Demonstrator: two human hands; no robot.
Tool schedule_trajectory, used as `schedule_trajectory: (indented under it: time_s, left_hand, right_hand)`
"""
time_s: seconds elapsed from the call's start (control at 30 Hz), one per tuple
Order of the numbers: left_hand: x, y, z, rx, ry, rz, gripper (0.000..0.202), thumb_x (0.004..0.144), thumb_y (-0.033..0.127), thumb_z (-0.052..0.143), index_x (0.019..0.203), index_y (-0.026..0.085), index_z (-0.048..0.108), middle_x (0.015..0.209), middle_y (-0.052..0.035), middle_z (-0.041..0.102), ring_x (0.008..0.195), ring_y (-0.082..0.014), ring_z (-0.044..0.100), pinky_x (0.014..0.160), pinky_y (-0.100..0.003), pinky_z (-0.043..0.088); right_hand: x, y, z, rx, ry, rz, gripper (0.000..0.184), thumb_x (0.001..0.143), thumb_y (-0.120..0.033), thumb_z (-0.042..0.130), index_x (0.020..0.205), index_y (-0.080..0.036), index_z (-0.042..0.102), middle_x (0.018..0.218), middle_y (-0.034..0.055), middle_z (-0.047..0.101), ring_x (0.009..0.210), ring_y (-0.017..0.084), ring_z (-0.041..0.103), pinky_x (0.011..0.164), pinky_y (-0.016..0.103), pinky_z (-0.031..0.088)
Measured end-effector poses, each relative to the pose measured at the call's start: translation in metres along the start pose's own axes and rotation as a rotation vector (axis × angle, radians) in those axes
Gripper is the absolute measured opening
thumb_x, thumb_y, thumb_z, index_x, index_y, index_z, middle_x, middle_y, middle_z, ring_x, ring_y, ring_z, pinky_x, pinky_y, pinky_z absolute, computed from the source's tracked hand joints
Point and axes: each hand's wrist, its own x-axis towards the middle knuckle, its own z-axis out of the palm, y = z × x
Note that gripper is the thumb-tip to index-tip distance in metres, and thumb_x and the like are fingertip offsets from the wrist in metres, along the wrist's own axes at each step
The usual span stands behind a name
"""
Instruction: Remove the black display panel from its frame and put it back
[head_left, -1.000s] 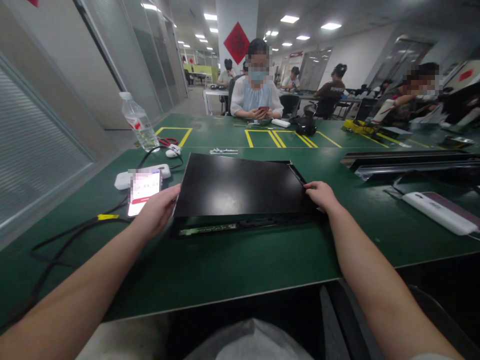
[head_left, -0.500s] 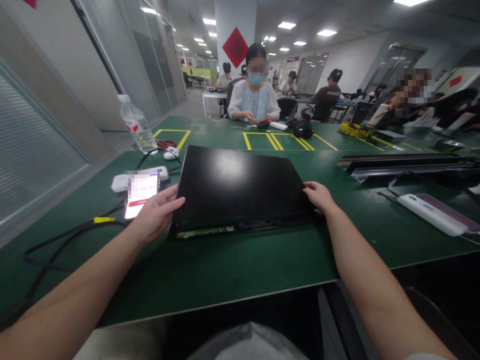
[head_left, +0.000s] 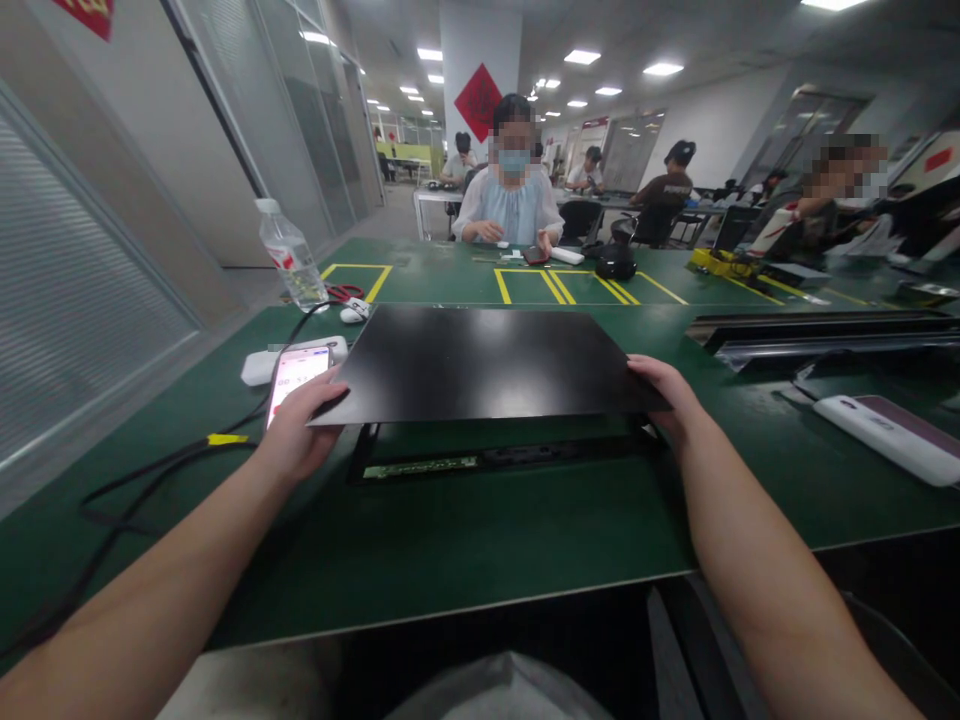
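A thin black screen panel (head_left: 487, 365) is held by both its side edges, raised above the table. My left hand (head_left: 304, 425) grips its near left corner, thumb on top and fingers below. At the opposite side my right hand (head_left: 667, 390) pinches the right edge in the same way. Under the panel a dark frame (head_left: 570, 452) lies on the green table, with a green circuit board strip (head_left: 420, 467) along its near side. The panel hides most of that frame.
Left of the panel are a lit phone (head_left: 300, 372), a white power bank (head_left: 255, 367), black cables (head_left: 142, 470), a mouse (head_left: 355, 310) and a water bottle (head_left: 291, 255). Metal strips (head_left: 810, 335) and another white device (head_left: 885, 435) lie right. A masked person (head_left: 510, 200) sits opposite.
Both hands have lifted the panel's near side off the frame, uncovering a gap beneath it. The hands moved slightly outward with it. The person opposite has shifted their hands.
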Motion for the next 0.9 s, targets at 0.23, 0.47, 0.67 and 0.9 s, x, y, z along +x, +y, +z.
schedule_trajectory:
  time_s: [0.23,0.47,0.67,0.9]
  left_hand:
    - [-0.003,0.0,0.006,-0.012,-0.02,-0.045,0.032,0.071,0.027,0.079,0.102,0.022,0.082,0.115,-0.0079,0.088,0.109,-0.0303,0.081,0.076,-0.028,0.064]
    - [0.003,-0.007,0.002,0.184,-0.01,-0.006,0.033,0.07,0.039,0.084,0.099,0.025,0.086,0.116,-0.0106,0.089,0.125,-0.0381,0.078,0.095,-0.036,0.065]
    - [0.008,-0.018,-0.006,0.401,0.035,0.046,0.037,0.075,0.045,0.093,0.107,0.029,0.088,0.144,-0.0123,0.083,0.157,-0.0405,0.059,0.128,-0.047,0.046]
    - [0.01,-0.036,-0.021,0.751,-0.257,0.202,0.072,0.087,0.065,0.083,0.147,0.027,0.077,0.171,-0.016,0.062,0.164,-0.0442,0.048,0.136,-0.055,0.035]
  right_hand:
    - [-0.017,-0.018,0.0,0.346,-0.225,0.197,0.032,0.073,-0.052,0.068,0.091,-0.026,0.071,0.099,0.0131,0.082,0.113,0.039,0.077,0.098,0.056,0.062]
    - [-0.014,-0.018,-0.002,0.417,-0.187,0.237,0.028,0.064,-0.04,0.069,0.088,-0.024,0.073,0.091,0.0153,0.081,0.109,0.04,0.078,0.096,0.057,0.064]
    - [-0.002,-0.01,-0.02,0.309,-0.082,0.124,0.017,0.067,-0.041,0.065,0.078,-0.028,0.066,0.083,0.0133,0.076,0.111,0.04,0.077,0.097,0.058,0.063]
    - [-0.002,-0.01,-0.008,0.555,0.094,-0.03,0.023,0.068,-0.031,0.066,0.091,-0.027,0.069,0.087,0.0086,0.073,0.104,0.034,0.077,0.093,0.052,0.067]
